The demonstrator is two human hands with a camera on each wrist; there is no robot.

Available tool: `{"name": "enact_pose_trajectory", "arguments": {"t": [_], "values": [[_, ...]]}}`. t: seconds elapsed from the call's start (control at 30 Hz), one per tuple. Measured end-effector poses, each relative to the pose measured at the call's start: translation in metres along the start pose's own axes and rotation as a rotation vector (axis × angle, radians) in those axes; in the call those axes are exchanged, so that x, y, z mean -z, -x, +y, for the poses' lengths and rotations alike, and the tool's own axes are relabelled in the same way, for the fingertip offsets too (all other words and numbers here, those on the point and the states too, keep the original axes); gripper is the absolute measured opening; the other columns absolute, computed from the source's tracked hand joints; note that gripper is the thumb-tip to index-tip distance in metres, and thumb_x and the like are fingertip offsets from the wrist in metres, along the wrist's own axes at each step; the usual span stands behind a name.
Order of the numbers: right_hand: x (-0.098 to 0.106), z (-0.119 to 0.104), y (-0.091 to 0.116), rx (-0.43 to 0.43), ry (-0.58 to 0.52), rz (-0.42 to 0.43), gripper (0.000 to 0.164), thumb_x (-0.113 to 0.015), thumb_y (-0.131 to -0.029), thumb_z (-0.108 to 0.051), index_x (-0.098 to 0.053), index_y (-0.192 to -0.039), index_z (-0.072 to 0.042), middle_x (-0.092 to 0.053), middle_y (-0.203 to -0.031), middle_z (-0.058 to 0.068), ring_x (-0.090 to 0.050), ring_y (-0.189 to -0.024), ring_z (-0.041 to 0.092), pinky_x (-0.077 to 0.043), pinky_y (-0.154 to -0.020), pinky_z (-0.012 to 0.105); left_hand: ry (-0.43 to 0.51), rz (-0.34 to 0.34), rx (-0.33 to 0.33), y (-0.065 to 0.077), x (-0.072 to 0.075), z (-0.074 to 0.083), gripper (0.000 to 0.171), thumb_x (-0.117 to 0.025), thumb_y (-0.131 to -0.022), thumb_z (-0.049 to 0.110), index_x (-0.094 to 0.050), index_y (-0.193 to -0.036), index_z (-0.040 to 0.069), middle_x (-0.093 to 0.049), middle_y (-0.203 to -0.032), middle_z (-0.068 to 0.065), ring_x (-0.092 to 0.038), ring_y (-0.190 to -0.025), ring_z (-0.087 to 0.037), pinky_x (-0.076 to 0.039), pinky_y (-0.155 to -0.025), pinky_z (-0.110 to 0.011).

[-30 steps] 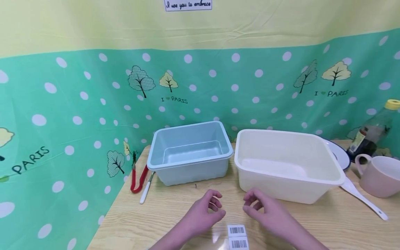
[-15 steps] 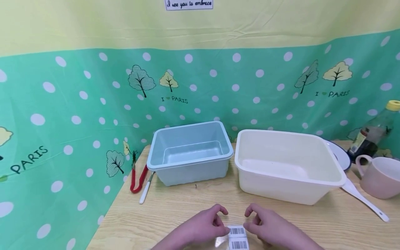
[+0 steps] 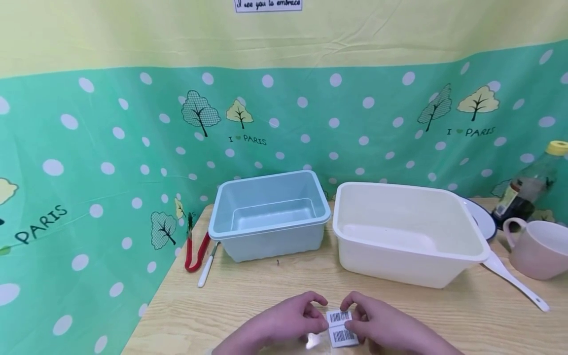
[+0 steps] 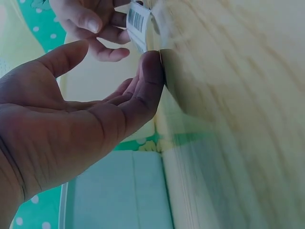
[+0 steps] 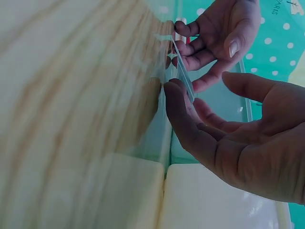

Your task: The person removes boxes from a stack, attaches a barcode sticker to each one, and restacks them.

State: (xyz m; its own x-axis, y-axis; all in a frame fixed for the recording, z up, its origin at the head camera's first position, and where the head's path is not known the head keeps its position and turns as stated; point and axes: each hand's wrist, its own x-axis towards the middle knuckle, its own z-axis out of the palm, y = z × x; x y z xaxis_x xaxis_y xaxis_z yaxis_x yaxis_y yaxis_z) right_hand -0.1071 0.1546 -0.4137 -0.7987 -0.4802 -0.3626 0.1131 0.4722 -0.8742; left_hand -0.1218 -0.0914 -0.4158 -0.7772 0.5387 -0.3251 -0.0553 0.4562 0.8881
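Observation:
A small white card with two barcodes (image 3: 339, 328) lies between my hands near the front of the table. My left hand (image 3: 295, 318) comes in from the left with curled fingers, its fingertips at the card's left edge. From the other side my right hand (image 3: 379, 320) curls its fingers at the top and right edges. In the left wrist view, the barcode card (image 4: 137, 23) stands tilted against the right hand's fingers, its lower corner close to a left fingertip. Seen from the right wrist, the card (image 5: 184, 71) looks thin and slanted between both sets of fingers.
A blue bin (image 3: 270, 244) and a white bin (image 3: 399, 264) stand behind the hands. Left are red-handled tongs (image 3: 189, 261) and a white-handled utensil (image 3: 205, 273). Right are a white spoon (image 3: 514, 281), a pink mug (image 3: 539, 254), a plate (image 3: 485, 224) and a sauce bottle (image 3: 521, 197).
Both hands have come down toward the front and closed in on the barcode card from its two sides. The card has since shifted slightly and turned, and the fingers now meet its edges.

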Motion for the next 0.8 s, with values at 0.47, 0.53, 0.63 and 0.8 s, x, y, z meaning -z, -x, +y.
{"name": "enact_pose_trajectory", "arguments": {"t": [0.47,0.53,0.63,0.8], "values": [[0.005,0.005,-0.008,0.256,0.086,0.089,0.009,-0.070,-0.092,-0.011,-0.073,-0.101,-0.011,-0.066,-0.087,0.001,-0.060,-0.077,0.011,-0.048,-0.065,0.023,0.058,0.075,-0.071,-0.005,-0.002,-0.003,0.041,-0.073,-0.091,0.012,-0.057,-0.129,0.013,-0.064,-0.105,0.003,-0.062,-0.084,-0.014,-0.053,-0.065,-0.029],[0.005,0.003,-0.009,0.277,0.053,0.119,0.007,-0.071,-0.093,-0.013,-0.073,-0.099,-0.010,-0.067,-0.089,0.002,-0.061,-0.078,0.010,-0.050,-0.067,0.023,0.091,0.101,-0.089,-0.006,-0.001,-0.002,0.041,-0.074,-0.091,0.013,-0.057,-0.129,0.012,-0.063,-0.107,0.001,-0.063,-0.086,-0.015,-0.055,-0.065,-0.031],[0.004,0.000,-0.009,0.299,-0.002,0.168,0.009,-0.073,-0.092,-0.013,-0.071,-0.099,-0.007,-0.069,-0.090,0.004,-0.064,-0.079,0.011,-0.053,-0.068,0.024,0.179,0.127,-0.131,-0.007,-0.001,0.000,0.043,-0.075,-0.090,0.011,-0.056,-0.129,0.009,-0.064,-0.107,-0.002,-0.066,-0.087,-0.019,-0.058,-0.067,-0.034],[0.005,-0.004,-0.007,0.335,-0.089,0.230,0.018,-0.075,-0.091,-0.011,-0.069,-0.106,-0.002,-0.070,-0.096,0.008,-0.068,-0.083,0.015,-0.058,-0.070,0.027,0.325,0.179,-0.225,-0.008,-0.001,0.004,0.045,-0.073,-0.087,-0.002,-0.056,-0.127,0.007,-0.069,-0.098,-0.007,-0.068,-0.088,-0.020,-0.059,-0.076,-0.031]]}}
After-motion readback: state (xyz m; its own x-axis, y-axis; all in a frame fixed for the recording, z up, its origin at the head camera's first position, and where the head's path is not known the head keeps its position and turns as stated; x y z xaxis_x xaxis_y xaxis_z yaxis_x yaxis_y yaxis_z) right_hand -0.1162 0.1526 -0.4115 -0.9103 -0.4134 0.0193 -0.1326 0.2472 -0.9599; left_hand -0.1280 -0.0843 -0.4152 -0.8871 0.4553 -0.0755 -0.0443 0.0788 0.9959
